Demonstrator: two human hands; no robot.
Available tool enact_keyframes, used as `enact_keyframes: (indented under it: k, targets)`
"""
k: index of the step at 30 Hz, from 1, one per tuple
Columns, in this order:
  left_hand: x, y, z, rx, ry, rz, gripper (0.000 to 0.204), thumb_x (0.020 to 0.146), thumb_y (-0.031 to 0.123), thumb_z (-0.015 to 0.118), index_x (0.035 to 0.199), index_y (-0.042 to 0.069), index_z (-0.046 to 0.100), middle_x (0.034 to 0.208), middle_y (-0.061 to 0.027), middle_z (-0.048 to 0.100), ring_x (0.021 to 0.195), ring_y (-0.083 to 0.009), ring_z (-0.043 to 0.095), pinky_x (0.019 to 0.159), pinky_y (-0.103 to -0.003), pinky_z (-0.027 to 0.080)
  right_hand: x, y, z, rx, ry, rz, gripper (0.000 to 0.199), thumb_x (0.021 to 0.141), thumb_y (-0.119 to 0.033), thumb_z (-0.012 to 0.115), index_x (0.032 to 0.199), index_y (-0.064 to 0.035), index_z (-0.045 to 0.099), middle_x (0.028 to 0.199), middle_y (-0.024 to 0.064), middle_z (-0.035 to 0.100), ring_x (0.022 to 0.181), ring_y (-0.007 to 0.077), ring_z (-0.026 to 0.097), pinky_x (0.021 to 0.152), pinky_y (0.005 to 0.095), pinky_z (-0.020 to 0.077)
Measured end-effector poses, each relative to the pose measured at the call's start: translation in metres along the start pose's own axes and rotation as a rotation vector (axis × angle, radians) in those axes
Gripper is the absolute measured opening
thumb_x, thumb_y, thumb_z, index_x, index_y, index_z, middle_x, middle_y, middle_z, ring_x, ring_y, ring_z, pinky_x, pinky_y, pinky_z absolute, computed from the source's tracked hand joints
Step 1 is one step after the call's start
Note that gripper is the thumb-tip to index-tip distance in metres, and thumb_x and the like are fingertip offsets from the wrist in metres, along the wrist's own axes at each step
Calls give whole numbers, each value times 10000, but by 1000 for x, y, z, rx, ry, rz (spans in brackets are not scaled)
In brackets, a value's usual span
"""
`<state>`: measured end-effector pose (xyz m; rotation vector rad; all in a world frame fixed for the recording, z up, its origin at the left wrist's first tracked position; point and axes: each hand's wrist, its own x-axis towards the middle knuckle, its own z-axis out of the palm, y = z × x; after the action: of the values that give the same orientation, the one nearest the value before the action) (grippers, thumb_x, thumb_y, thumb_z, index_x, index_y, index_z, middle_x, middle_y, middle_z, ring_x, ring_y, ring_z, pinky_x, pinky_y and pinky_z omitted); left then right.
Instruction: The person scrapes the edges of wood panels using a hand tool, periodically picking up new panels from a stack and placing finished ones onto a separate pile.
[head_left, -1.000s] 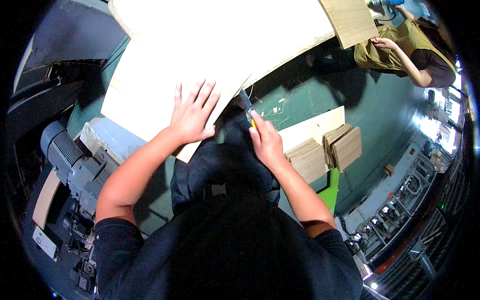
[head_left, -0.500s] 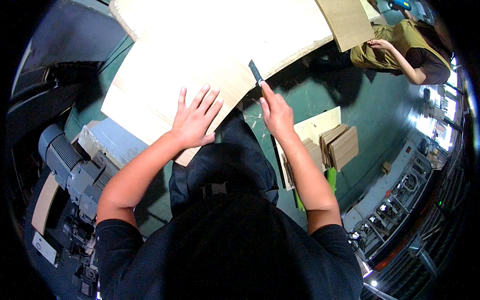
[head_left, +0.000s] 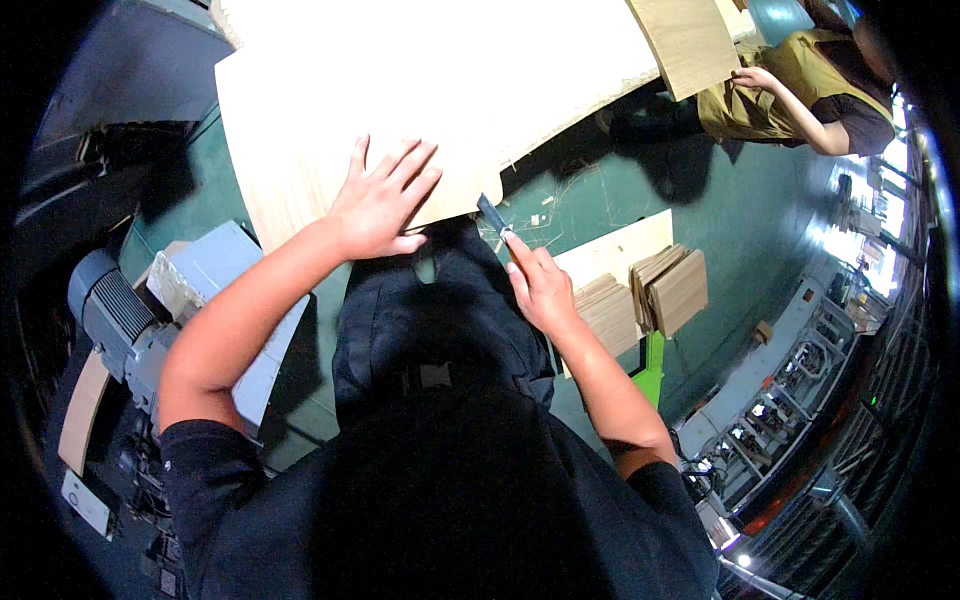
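Green workshop floor (head_left: 760,210) spreads under us, with a grey motor (head_left: 110,310) at our left and another person (head_left: 800,80) handling a board at the far right. Across the top lies the large pale veneer sheet (head_left: 420,90), its near edge just in front of our legs. Stacked wood pieces (head_left: 650,295) sit on the floor to our right. Our left hand (head_left: 380,205) lies flat on the sheet with fingers spread, its grip open and pressing down. Our right hand (head_left: 540,285) has its grip closed around a small knife (head_left: 492,213), blade tip at the sheet's edge. To cut well, we judge we should keep the flat palm clear of the blade's line and draw steadily.
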<state>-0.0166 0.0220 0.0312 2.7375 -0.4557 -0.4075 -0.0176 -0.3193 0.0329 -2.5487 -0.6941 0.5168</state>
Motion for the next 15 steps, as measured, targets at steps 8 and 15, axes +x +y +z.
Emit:
enact_keyframes:
  k: [8,15]
  targets:
    - [17,14,20,9,78,-160,1005,764,588,836,1591,137,486,1780,-126,241,1656,-310,189,1253,-763,96,3,5,3,-42,-10,21,532,1021,-260,687,1538,-303,570,924,130,612,729,390,688,644,515,593]
    - [16,11,22,18,89,-147,995,754,579,838,1582,141,502,1770,-126,266,1649,-305,209,1257,-750,105,45,27,-2,-120,-24,-85,534,1029,-293,677,1543,-357,548,927,155,642,736,419,699,647,538,606]
